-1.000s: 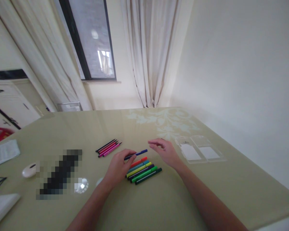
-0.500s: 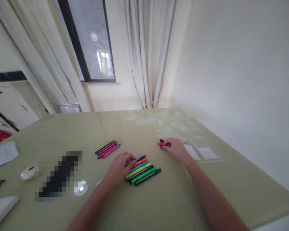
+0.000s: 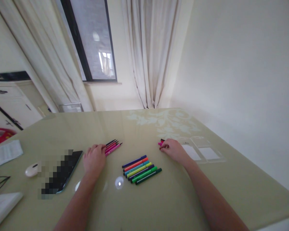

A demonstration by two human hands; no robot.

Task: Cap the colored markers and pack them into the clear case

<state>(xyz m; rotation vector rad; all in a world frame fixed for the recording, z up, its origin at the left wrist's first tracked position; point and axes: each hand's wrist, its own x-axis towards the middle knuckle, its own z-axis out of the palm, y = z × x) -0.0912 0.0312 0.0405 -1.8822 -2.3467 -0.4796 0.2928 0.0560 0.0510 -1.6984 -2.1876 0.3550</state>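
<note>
At the left, my left hand [image 3: 95,158] lies over the rear ends of a row of uncapped felt-tip pens [image 3: 113,149], black, red and pink. Its fingers look apart and curved, partly hidden, with nothing seen in them. My right hand [image 3: 174,150] rests on the table farther right, thumb and finger pinched on a small dark red piece that looks like a pen cap [image 3: 160,148]. Black, red and pink caps [image 3: 160,143] lie right beside those fingertips, partly covered. Between my hands several capped felt-tip pens [image 3: 141,170], blue, orange, yellow and green, lie side by side.
A clear plastic case [image 3: 208,153] lies right of my right hand. On the left are a partly blurred dark tablet or phone [image 3: 71,170], a white mouse [image 3: 31,170], glasses [image 3: 0,183] and a white cloth [image 3: 6,154]. The table's right edge runs along the wall.
My left hand has moved left from the capped pens to the uncapped ones, leaving the capped row uncovered. The right hand stays by the caps, and the dark red one now shows at its fingertips.
</note>
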